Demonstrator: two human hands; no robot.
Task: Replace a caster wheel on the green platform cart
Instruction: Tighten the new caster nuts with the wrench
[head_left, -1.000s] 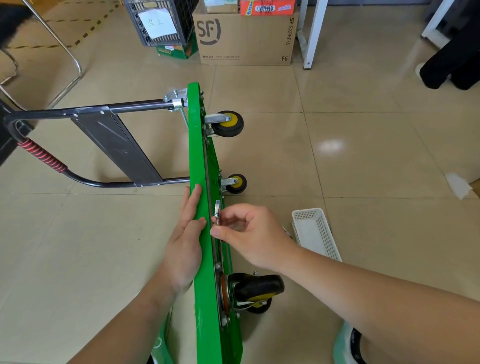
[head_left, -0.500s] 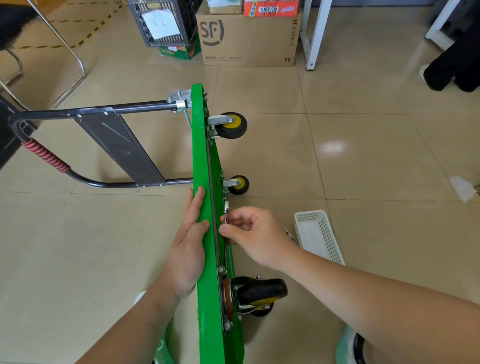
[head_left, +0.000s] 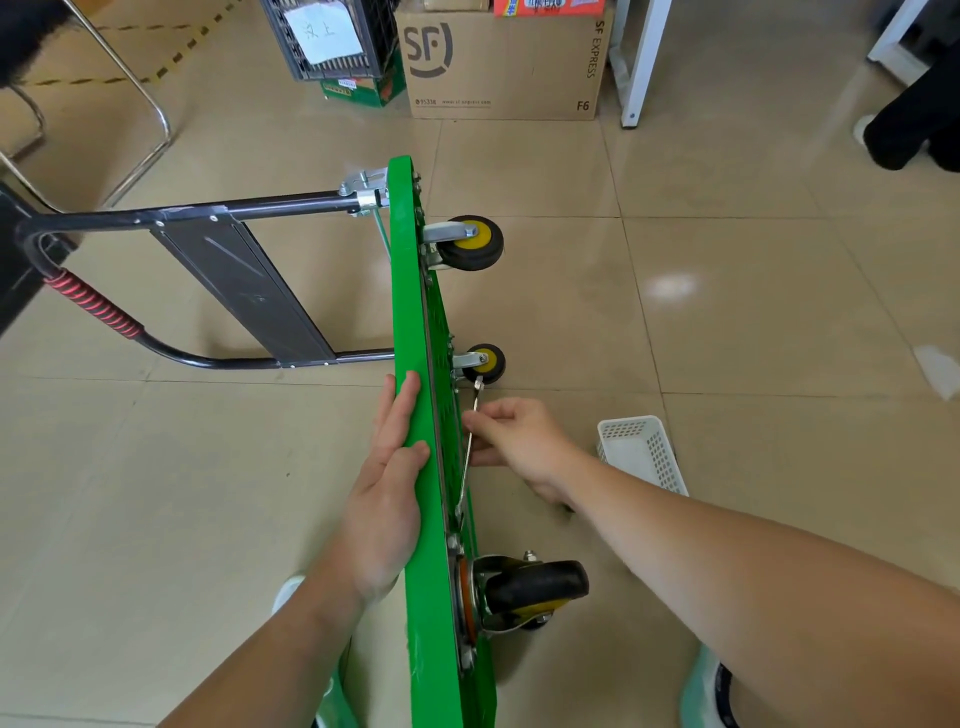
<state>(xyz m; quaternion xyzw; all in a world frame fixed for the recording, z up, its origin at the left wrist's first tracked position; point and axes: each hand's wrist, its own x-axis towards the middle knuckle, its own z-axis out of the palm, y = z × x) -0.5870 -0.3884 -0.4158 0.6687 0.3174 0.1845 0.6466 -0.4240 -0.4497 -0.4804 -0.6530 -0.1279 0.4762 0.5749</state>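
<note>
The green platform cart (head_left: 410, 312) stands on its long edge on the tiled floor, with its underside facing right. My left hand (head_left: 387, 488) lies flat against its top edge with the fingers straight. My right hand (head_left: 514, 441) pinches a thin metal wrench (head_left: 470, 441) held along the underside. Its lower end sits near the plate of the big black caster (head_left: 530, 590) close to me. Two smaller yellow-hubbed wheels (head_left: 470, 241) (head_left: 483, 362) stick out farther along the deck.
The cart's black folding handle (head_left: 171, 213) with a red grip lies out to the left. A white perforated basket (head_left: 641, 452) sits on the floor right of my hand. An SF cardboard box (head_left: 498, 62), a crate and a white table leg (head_left: 636, 62) stand beyond.
My right hand has swung the wrench from a short upright tilt to lie long against the underside. The hand slid slightly away from me. My left hand has stayed on the deck edge.
</note>
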